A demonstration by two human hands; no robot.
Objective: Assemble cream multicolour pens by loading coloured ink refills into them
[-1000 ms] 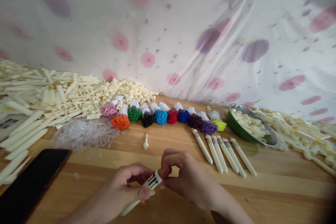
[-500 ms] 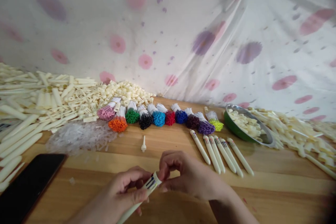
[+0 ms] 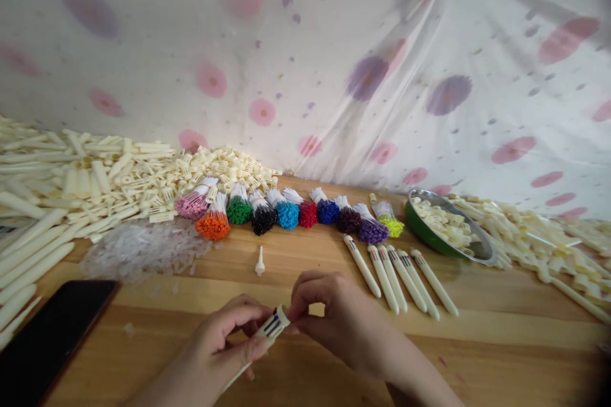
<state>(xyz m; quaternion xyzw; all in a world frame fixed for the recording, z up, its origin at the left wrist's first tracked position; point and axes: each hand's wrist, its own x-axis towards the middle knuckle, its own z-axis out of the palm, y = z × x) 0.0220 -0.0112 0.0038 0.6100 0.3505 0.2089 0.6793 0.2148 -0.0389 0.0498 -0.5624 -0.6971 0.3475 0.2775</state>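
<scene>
My left hand [image 3: 233, 343] is wrapped round a cream multicolour pen [image 3: 272, 327], tilted with its slotted end up and to the right. Dark coloured pieces show through the slots. At the rim of that end, my right hand [image 3: 329, 315] is closed in a pinch, thumb against forefinger; what lies between those fingertips is hidden. Just beyond the hands a small cream peg-like part [image 3: 259, 262] stands on the wooden table [image 3: 305, 369]. Several similar pens [image 3: 405, 280] lie side by side to the right of it.
Bundles of coloured refills [image 3: 287, 213] form a row at the back. Cream pen parts [image 3: 119, 172] are heaped at left, with clear plastic pieces [image 3: 143, 248] and a phone [image 3: 57, 337]. On the right are a green bowl [image 3: 424, 238] of cream parts and another heap [image 3: 534, 235].
Both hands stay at the pen, with only slight movement. My right fingertips have come a little closer to the pen's rim. The whole view has shifted slightly.
</scene>
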